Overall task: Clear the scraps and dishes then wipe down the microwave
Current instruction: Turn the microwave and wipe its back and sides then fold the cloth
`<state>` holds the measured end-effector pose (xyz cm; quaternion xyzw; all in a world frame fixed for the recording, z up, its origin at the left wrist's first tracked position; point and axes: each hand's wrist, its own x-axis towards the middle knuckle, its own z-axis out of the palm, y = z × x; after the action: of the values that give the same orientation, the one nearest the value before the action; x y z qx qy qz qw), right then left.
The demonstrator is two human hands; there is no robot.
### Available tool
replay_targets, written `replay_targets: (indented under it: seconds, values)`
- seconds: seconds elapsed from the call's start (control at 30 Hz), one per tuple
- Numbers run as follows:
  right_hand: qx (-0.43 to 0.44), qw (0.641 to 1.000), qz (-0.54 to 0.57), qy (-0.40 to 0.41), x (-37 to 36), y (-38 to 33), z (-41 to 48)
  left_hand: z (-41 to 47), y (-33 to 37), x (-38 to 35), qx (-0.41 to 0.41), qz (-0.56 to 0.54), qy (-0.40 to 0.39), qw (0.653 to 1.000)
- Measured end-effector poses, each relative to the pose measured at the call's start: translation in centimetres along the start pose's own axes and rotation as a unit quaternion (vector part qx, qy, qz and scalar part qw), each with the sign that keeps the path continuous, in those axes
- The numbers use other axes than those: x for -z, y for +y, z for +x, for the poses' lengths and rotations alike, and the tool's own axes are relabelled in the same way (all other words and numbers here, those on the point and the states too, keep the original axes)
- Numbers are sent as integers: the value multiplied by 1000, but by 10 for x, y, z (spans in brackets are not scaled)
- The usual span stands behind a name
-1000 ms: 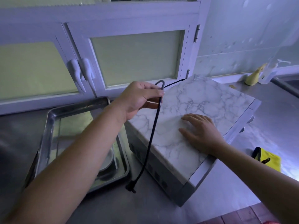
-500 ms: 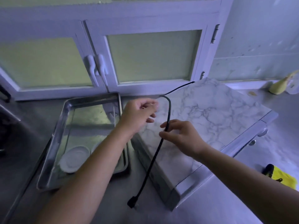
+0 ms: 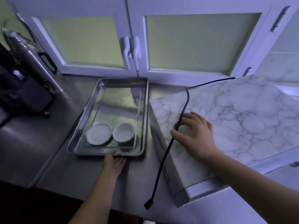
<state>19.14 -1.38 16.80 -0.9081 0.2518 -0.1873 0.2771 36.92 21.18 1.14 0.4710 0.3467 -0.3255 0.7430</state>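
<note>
The microwave [image 3: 242, 120] stood at the right of the bench [image 3: 40, 143]. The right hand [image 3: 195, 136] rested on its top, thumb and forefinger pinching the cord [image 3: 163, 160], whose plug [image 3: 148, 205] lay on the bench. The left hand [image 3: 114, 164] touched the tray's [image 3: 90, 153] near rim; whether it gripped could not be told. A plate [image 3: 99, 134] and a bowl [image 3: 123, 132] sat side by side in the tray.

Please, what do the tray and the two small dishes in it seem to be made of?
Tray: probably stainless steel, polished; it mirrors the cabinet. Left dish and right dish: white, smooth, faintly glossy, likely glazed ceramic, though melamine is possible.
</note>
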Motion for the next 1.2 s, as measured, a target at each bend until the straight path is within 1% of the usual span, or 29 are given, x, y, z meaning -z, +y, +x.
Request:
replay_targets:
  seconds: [0.13,0.37,0.43,0.7,0.83,0.87,0.9,0.93,0.97,1.0,1.03,1.07,1.1,1.13,1.17,1.2]
  values:
    - [11,1000,-27,-5,-4,-1,7,3,20,-2,13,-40,17,999]
    - [19,999,-33,3,-3,-2,6,11,57,25,-66,-23,45,997]
    - [18,999,-31,6,-3,-2,6,15,66,33,-74,-24,49,996]
    - [10,1000,-27,1,-4,-3,6,10,94,35,-87,-21,49,995]
    - [11,1000,-24,7,-3,-4,6,9,96,31,-82,-12,32,996]
    - [10,1000,-24,9,-3,-4,6,5,93,25,-100,-1,36,994]
    - [10,1000,-24,12,-3,-5,6,-3,90,19,-144,28,57,988]
    - [10,1000,-25,13,-3,-5,5,-13,84,12,-214,81,93,969]
    - [11,1000,-23,14,-3,-5,5,-28,75,3,-286,144,115,940]
    - [12,1000,-19,15,-3,-5,4,-48,62,-6,-352,197,83,911]
    - [12,1000,-15,16,-3,-5,4,-70,46,-15,-380,233,-4,895]
    - [10,1000,-12,16,-3,-4,4,-92,29,-23,-363,274,-110,884]
    - [9,1000,-10,17,-3,-4,4,-116,10,-30,-325,326,-206,863]
    - [8,1000,-7,17,-3,-3,4,-134,-7,-34,-291,382,-280,831]
    - [6,1000,-4,16,-2,-3,4,-150,-24,-37,-274,429,-332,794]
    - [4,1000,1,15,-2,-2,4,-161,-42,-42,-277,458,-357,766]
